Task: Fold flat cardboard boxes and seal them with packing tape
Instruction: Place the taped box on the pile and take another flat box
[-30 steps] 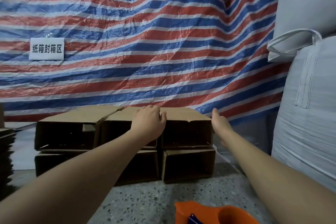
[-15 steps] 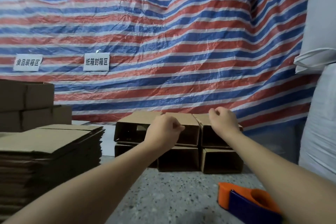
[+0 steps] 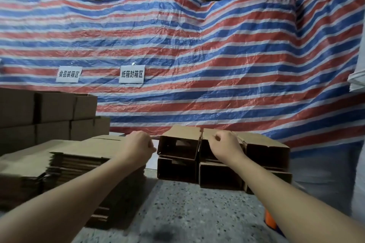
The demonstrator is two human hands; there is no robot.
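Note:
Folded, open-ended cardboard boxes (image 3: 178,145) stand in two stacked rows on the speckled floor ahead. A pile of flat cardboard boxes (image 3: 79,157) lies to their left. My left hand (image 3: 138,147) hovers over the right end of the flat pile, its fingers curled and holding nothing. My right hand (image 3: 227,146) is in front of the upper row of folded boxes, also curled and holding nothing. An orange and blue tape dispenser (image 3: 270,221) sits on the floor at the lower right, partly hidden by my right forearm.
Closed cardboard boxes (image 3: 49,108) are stacked at the far left. A red, white and blue striped tarp (image 3: 197,61) with two white signs (image 3: 131,74) hangs behind. White sacks (image 3: 357,83) stand at the right edge. The speckled floor (image 3: 187,209) lies between my arms.
Both hands have come off the top of the folded boxes and curled into fists. The view has swung left, bringing the flat pile into sight, and the left hand now hovers above it.

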